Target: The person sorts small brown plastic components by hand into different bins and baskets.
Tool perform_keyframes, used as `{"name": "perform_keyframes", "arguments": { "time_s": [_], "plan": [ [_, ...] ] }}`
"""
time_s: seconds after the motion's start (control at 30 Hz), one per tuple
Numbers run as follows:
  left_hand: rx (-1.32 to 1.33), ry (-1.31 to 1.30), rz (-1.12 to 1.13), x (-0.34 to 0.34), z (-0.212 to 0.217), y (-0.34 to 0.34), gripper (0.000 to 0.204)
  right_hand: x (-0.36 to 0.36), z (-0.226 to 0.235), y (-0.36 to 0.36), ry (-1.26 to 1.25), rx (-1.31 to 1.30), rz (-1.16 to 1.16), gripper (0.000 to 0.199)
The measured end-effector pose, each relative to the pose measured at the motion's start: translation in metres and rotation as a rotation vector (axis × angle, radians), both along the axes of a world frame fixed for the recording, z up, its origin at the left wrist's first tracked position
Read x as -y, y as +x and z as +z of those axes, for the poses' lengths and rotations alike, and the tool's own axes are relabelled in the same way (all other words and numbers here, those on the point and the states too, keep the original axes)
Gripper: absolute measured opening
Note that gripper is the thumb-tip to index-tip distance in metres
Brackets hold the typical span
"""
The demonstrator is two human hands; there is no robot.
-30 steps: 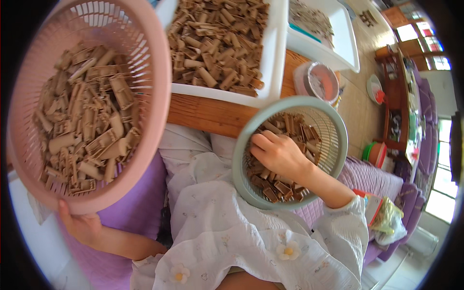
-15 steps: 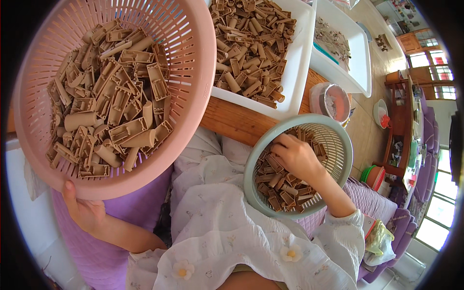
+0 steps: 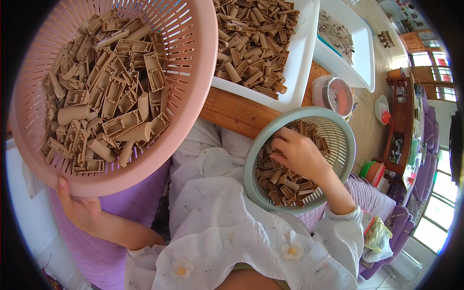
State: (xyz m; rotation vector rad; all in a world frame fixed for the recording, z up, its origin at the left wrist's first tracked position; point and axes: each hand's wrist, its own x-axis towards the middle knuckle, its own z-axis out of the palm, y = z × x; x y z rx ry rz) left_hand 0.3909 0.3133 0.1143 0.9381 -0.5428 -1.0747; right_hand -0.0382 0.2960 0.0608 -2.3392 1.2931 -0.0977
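Observation:
A large pink slotted plastic basket (image 3: 195,104) fills the left, tilted toward me. It holds a heap of small tan plastic casings (image 3: 113,87), hollow on one side and rounded on the other. My left hand (image 3: 79,209) grips its near rim, thumb on the outer edge and fingers mostly hidden underneath. To the right, a smaller grey-green basket (image 3: 250,181) rests by my lap with more of these casings (image 3: 285,186) in it. Inside it, my right hand (image 3: 300,153) reaches down among the pieces with fingers curled; whatever is between the fingertips is hidden.
Behind the baskets, a wooden bench (image 3: 232,113) carries a white tray (image 3: 295,92) heaped with similar casings. Another white tray (image 3: 365,63) with thin metal-looking pieces stands farther right, near a round container (image 3: 336,96). Purple quilted fabric (image 3: 123,205) covers the seat at left.
My right hand has shifted slightly right and down within the grey-green basket. The pink basket sits a little higher and farther left in view, with my left hand still at its rim.

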Motion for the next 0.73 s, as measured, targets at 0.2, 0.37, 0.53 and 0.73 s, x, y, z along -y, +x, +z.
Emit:
{"name": "perform_keyframes", "arguments": {
  "time_s": [0.2, 0.37, 0.53, 0.73],
  "plan": [
    [0.051, -0.002, -0.016, -0.002, 0.000, -0.005, 0.051, 0.020, 0.060, -0.017, 0.341, 0.614, -0.410, 0.012],
    [0.116, 0.039, -0.004, -0.003, 0.004, -0.007, 0.051, 0.093, 0.100, 0.083, 0.186, 0.920, -0.021, 0.022],
    [0.224, 0.109, 0.034, 0.010, 0.013, -0.028, 0.051, 0.143, 0.134, 0.148, -0.168, 0.583, 0.328, 0.041],
    [0.238, 0.391, -0.120, 0.010, 0.012, 0.004, 0.058, 0.185, 0.164, 0.131, 0.072, 0.835, 0.368, 0.021]
  ]
}}
